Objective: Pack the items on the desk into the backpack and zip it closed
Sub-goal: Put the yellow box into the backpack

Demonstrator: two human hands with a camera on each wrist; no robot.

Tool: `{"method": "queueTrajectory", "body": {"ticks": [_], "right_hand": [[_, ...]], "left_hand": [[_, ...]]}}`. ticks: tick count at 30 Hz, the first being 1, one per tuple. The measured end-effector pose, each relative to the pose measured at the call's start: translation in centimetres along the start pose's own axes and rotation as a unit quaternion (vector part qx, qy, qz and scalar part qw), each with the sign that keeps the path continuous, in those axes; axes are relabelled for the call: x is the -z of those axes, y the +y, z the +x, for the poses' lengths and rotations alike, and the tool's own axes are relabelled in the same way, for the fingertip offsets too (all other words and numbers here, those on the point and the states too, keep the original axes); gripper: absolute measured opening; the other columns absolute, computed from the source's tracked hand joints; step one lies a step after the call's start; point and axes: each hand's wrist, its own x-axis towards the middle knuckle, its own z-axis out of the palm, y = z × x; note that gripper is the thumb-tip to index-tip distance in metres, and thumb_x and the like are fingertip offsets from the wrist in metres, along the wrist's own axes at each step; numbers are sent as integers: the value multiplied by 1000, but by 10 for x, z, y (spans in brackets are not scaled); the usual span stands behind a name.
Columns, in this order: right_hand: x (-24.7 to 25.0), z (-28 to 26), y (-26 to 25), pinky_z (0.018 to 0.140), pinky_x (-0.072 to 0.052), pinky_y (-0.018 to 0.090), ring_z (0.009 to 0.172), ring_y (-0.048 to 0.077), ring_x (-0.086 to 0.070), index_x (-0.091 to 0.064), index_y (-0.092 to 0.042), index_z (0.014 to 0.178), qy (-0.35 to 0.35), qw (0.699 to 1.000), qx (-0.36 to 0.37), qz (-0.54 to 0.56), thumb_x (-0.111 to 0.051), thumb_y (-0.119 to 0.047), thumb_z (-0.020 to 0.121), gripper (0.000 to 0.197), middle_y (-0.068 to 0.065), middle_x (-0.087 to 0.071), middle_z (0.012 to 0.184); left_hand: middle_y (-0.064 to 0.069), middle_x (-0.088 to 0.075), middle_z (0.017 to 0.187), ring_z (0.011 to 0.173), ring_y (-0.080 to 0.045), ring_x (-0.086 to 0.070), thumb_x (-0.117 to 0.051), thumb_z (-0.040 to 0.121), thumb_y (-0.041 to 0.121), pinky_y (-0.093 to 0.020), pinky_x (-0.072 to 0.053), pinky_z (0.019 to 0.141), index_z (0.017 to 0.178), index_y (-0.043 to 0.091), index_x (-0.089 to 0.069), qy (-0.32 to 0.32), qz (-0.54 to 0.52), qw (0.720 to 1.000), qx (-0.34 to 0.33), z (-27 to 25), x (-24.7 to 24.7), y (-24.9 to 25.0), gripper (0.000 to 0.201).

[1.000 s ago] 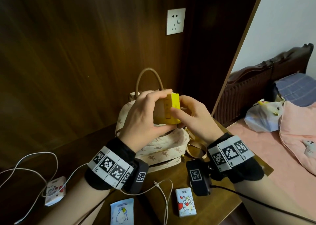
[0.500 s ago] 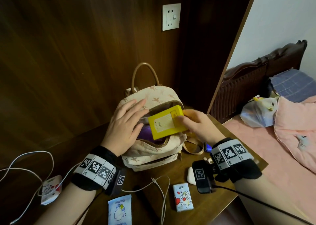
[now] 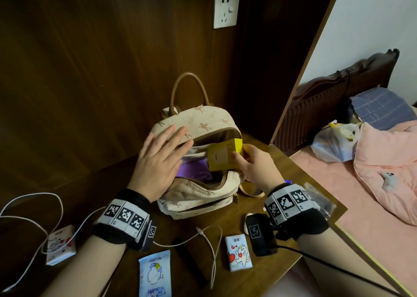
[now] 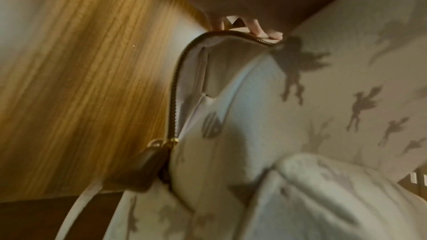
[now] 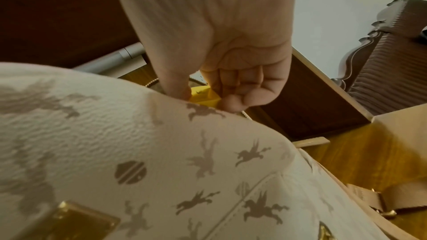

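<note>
A cream backpack [image 3: 198,120] with a horse print and a tan handle stands on the dark wooden desk [image 3: 266,156], its main zip open. My right hand [image 3: 252,163] pinches a yellow box [image 3: 222,156] at the right of the opening, its lower edge inside. In the right wrist view the box [image 5: 203,96] shows between thumb and curled fingers. My left hand [image 3: 162,159] lies flat with straight fingers on the left side of the opening; its fingertips [image 4: 261,32] touch the zip edge. Something purple [image 3: 191,171] lies inside the bag.
On the desk in front of the bag lie a white cable [image 3: 209,240], a tissue pack with a cat print [image 3: 238,252], a blue-printed pouch [image 3: 154,274], another small pack [image 3: 59,244] at left and a dark stick [image 3: 189,260]. A bed [image 3: 361,184] is at right.
The yellow box went from being held by both hands above the bag down into the opening. My left hand let go of it and moved onto the bag's left side.
</note>
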Motion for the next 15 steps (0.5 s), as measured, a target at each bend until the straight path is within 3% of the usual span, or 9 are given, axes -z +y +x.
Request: {"method": "queueTrajectory", "body": {"ticks": [6, 8, 11, 15], "right_hand": [[3, 6, -3, 68, -54, 35, 74, 26, -64, -53, -9, 92, -59, 996, -3, -70, -46, -35, 95, 27, 12, -64, 83], [1, 7, -5, 65, -50, 34, 75, 25, -62, -51, -11, 91, -65, 991, -5, -113, -46, -36, 95, 26, 9, -62, 81], [-4, 8, -9, 55, -35, 26, 70, 21, -52, -42, -16, 85, -54, 981, -12, -184, -45, -41, 94, 27, 1, -51, 73], [-8, 8, -9, 57, -33, 26, 68, 20, -49, -44, -15, 84, -49, 975, 13, -217, -45, -45, 93, 31, 0, -48, 74]], "left_hand": [[-3, -26, 156, 146, -25, -20, -48, 90, 11, -55, -16, 115, 144, 23, -36, 27, 20, 999, -9, -7, -9, -7, 57], [-3, -28, 155, 145, -25, -22, -45, 92, 13, -55, -15, 115, 143, 23, -39, 35, 12, 999, -4, -7, -9, -5, 52], [-3, -30, 155, 145, -24, -22, -42, 92, 20, -54, -12, 116, 140, 21, -45, 28, 7, 1000, 11, -6, -10, -2, 48], [-3, -21, 158, 147, -23, -17, -39, 91, 39, -57, -11, 114, 146, 23, -36, -37, 44, 998, 37, -4, -9, -1, 57]]}}
